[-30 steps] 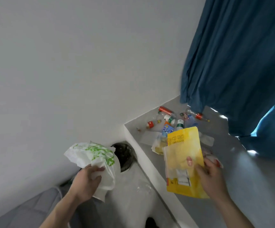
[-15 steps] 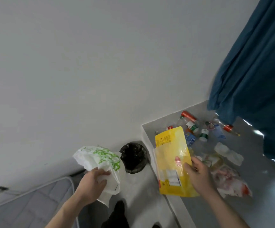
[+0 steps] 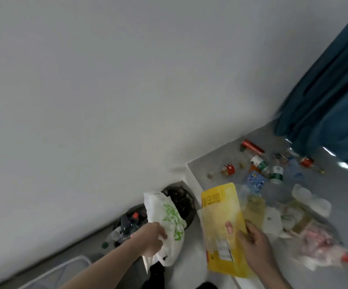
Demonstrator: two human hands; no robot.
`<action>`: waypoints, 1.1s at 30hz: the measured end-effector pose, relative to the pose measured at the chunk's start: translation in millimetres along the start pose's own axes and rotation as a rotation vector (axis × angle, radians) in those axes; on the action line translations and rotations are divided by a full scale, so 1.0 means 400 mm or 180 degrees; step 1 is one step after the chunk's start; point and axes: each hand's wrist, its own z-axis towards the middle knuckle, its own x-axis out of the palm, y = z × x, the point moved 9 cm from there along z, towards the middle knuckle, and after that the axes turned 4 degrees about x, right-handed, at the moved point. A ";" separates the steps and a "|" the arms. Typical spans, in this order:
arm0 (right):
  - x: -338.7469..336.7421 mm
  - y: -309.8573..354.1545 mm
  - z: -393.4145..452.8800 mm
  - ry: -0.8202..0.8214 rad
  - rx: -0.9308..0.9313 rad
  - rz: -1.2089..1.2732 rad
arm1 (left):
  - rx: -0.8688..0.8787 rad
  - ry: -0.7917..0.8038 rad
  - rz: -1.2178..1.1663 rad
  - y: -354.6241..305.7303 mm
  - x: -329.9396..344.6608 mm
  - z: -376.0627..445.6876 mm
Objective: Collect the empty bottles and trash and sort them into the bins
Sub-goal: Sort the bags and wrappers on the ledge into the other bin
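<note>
My left hand (image 3: 151, 238) grips a crumpled white plastic bag with green print (image 3: 167, 222), held over two bins by the wall. The nearer bin (image 3: 125, 226) holds several bottles; the farther bin (image 3: 182, 202) has a black liner. My right hand (image 3: 254, 245) pinches a flat yellow pouch (image 3: 221, 228) at the edge of a grey ledge (image 3: 210, 165). Small bottles and caps (image 3: 260, 163) lie scattered on the ledge, with clear and pink wrappers (image 3: 319, 245) to the right of my hand.
A blue curtain (image 3: 331, 97) hangs over the ledge's far right. A plain white wall fills the upper left. A white wire frame (image 3: 73, 265) sits low at the left. A dark shape (image 3: 156, 276) lies on the floor below the bag.
The view has swung left and down, bringing the bottle-filled bin into sight. My left hand has carried the white bag closer above the bins. The yellow pouch stays in my right hand.
</note>
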 end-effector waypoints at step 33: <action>0.436 -0.333 0.650 0.0345 0.0766 0.0609 | -0.0292 -0.0109 -0.0142 0.393 0.167 0.890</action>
